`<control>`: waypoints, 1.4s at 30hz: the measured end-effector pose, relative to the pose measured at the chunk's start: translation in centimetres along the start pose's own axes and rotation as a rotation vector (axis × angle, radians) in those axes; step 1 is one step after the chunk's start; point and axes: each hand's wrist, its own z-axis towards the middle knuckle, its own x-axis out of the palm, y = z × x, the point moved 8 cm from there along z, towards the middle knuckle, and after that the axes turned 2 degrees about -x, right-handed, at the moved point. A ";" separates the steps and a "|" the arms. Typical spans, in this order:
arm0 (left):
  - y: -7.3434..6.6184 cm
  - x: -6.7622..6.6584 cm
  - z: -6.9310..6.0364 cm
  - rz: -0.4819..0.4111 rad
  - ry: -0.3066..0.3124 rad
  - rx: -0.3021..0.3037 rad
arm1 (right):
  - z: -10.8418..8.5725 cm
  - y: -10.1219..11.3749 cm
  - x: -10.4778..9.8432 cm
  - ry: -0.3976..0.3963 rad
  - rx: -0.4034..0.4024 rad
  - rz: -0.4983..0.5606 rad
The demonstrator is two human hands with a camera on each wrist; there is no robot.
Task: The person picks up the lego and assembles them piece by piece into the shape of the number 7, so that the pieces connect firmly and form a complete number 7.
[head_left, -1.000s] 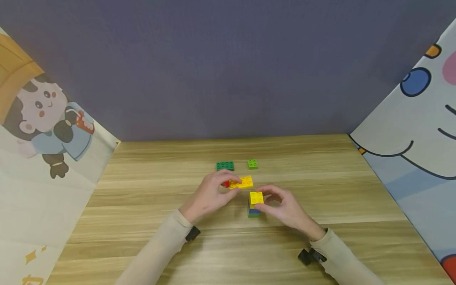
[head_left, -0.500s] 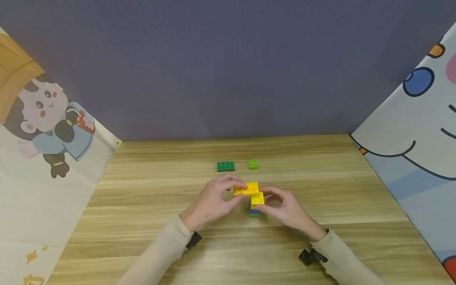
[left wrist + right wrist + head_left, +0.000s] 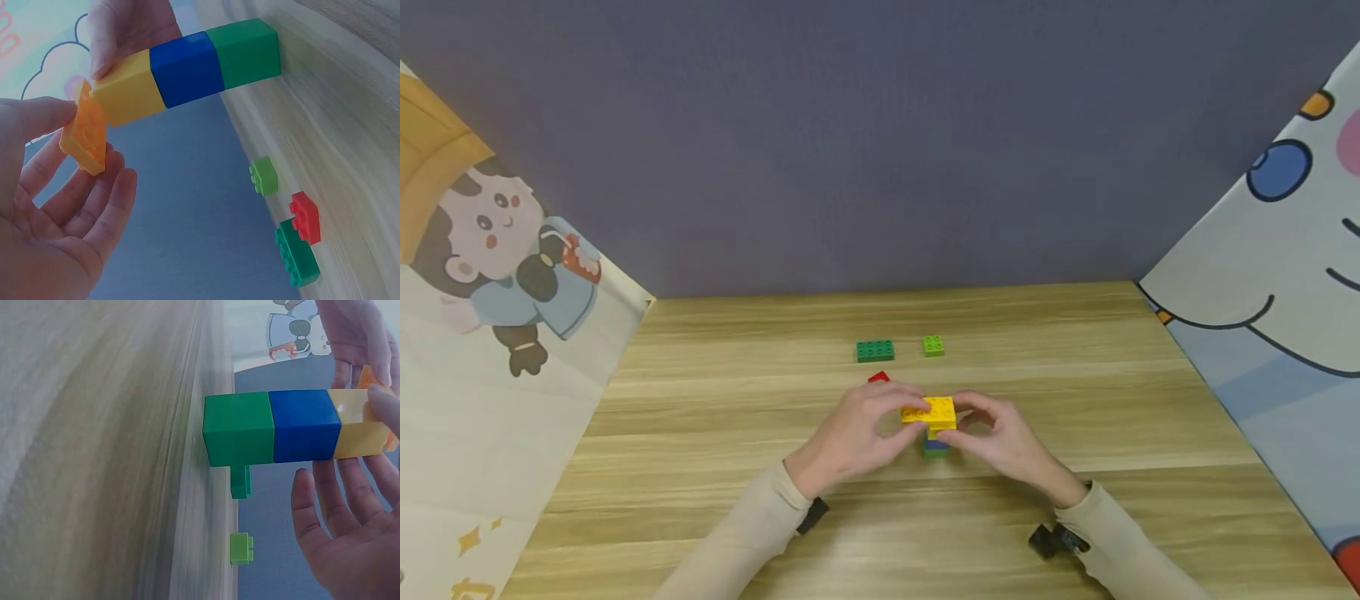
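A tower of a green block (image 3: pixel 247 55), a blue block (image 3: pixel 187 70) and a yellow block (image 3: pixel 128 90) stands upright on the wooden table. My left hand (image 3: pixel 852 431) pinches a flat yellow-orange studded brick (image 3: pixel 87 132) between thumb and fingers. This brick lies over the tower's top, overhanging to the left; whether its studs are joined cannot be told. My right hand (image 3: pixel 1003 439) steadies the tower, thumb and fingers on either side of the yellow block. In the head view the flat brick covers most of that block.
Behind the hands lie a dark green brick (image 3: pixel 875 351), a small light green brick (image 3: pixel 933 346) and a red brick (image 3: pixel 878 377), partly hidden by the left hand. A dark panel (image 3: pixel 880 167) rises at the table's back edge, with printed panels at both sides.
My left hand has brought the flat yellow brick right and nearer, from beside the tower to over its top. The red brick shows again behind it. My right hand stays at the tower.
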 end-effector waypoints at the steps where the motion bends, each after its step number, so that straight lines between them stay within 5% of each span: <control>1: 0.0 0.1 0.0 0.007 0.003 0.001 | 0.0 0.0 0.0 0.000 -0.001 -0.001; 42: -0.5 0.6 0.3 0.108 0.091 -0.010 | 0.1 0.0 0.1 0.009 -0.009 0.017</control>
